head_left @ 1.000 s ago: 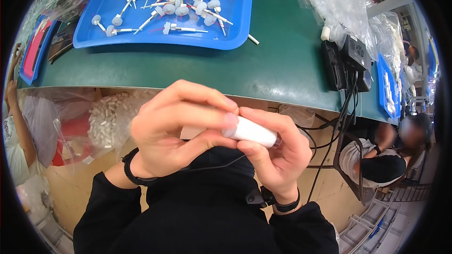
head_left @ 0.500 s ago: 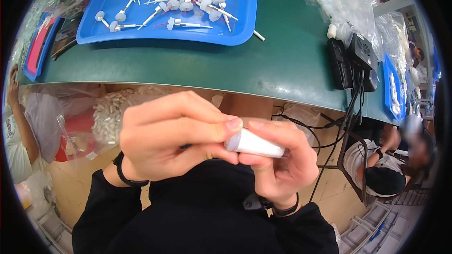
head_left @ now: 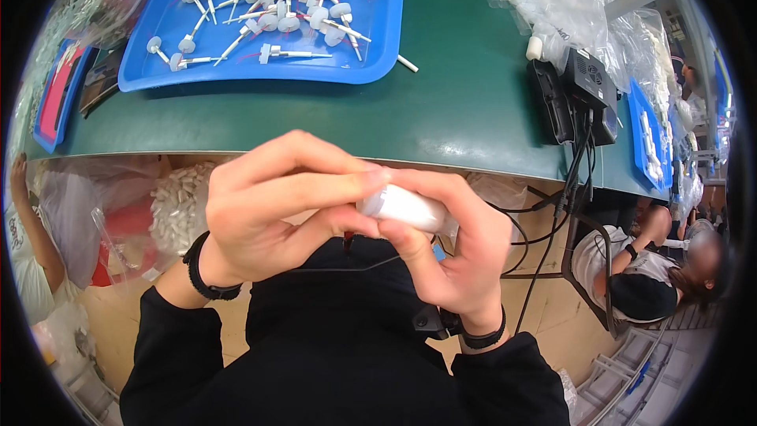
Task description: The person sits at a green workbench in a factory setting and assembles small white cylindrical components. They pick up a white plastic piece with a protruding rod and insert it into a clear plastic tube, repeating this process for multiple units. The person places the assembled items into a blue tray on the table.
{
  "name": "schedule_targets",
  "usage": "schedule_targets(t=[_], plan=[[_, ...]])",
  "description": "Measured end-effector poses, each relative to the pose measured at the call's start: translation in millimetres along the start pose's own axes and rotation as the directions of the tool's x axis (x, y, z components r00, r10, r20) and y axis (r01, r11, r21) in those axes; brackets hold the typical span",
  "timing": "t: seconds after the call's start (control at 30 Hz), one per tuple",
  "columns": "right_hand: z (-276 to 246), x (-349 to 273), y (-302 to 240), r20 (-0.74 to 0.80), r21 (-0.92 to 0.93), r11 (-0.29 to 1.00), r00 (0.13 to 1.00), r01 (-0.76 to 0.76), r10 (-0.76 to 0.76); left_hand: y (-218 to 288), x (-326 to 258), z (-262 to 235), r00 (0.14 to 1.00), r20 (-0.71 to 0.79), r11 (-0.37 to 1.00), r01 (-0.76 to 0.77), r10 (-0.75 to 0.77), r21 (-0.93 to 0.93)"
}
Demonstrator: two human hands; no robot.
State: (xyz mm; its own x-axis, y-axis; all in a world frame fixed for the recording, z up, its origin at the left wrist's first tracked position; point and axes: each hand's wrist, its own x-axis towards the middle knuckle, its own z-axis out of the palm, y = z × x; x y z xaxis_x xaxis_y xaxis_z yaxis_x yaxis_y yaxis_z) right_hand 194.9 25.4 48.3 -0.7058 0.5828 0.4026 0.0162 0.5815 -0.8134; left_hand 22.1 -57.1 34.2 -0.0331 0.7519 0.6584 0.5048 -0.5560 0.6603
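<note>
**White, plastic-looking cylinder (head_left: pixel 408 210) still two-handed**

From here: left grip (head_left: pixel 268 197) pinches its left end, right grip (head_left: pixel 465 241) holds the other; both sit higher against the green counter's (head_left: pixel 465 99) edge than half a second ago. Handling looks unfinished.

Before me stretches the green counter (head_left: pixel 465 114): a blue tray (head_left: pixel 260 84) sits back from its near edge, a white stick (head_left: pixel 408 64) lies beside it, and toward my right rest a black box (head_left: pixel 588 77) and clear bags (head_left: pixel 569 17).
</note>
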Motion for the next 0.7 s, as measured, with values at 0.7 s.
schedule_targets(t=[0.7], plan=[[28.3, -5.1, 16.1, 0.631, 0.747, 0.005, 0.711, -0.665, 0.310, 5.5, -4.1, 32.3, 0.824, 0.023, 0.717, 0.505, -0.566, -0.480]])
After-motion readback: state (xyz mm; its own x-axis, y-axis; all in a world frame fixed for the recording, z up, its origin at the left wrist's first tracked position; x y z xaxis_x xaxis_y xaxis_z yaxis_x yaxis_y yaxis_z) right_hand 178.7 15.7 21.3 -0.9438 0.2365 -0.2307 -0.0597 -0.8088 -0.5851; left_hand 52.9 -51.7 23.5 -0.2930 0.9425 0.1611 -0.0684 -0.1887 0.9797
